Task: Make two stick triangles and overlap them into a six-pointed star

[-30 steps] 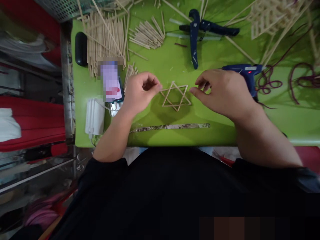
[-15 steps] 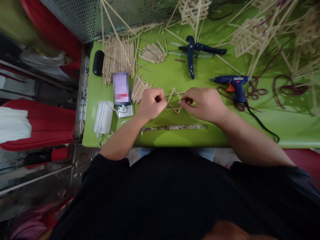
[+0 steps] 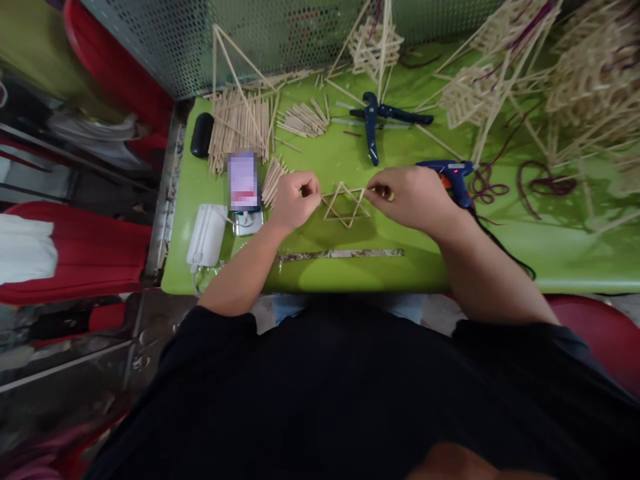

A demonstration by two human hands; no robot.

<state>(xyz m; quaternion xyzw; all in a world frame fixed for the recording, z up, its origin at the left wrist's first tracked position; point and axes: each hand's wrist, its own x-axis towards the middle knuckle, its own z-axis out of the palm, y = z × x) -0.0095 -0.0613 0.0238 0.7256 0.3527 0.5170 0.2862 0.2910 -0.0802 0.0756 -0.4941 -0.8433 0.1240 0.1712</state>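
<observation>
Between my hands is a six-pointed star of thin wooden sticks, made of two crossed triangles. My left hand pinches its upper left corner between thumb and forefinger. At the upper right corner, my right hand pinches the star in the same way. Behind my right hand lies a blue glue gun, its orange trigger partly hidden by that hand. A small fan of short sticks lies just beyond my left hand. In front of the star rests a flat patterned strip.
Stick bundles lie at the back left beside a phone, a white power bank and a black case. Dark blue cutters sit mid-table. Stick lattice structures and purple cord occupy the right.
The star shows more fully between my hands, which are now slightly farther apart. My view has shifted, so the cutters and glue gun appear farther left.
</observation>
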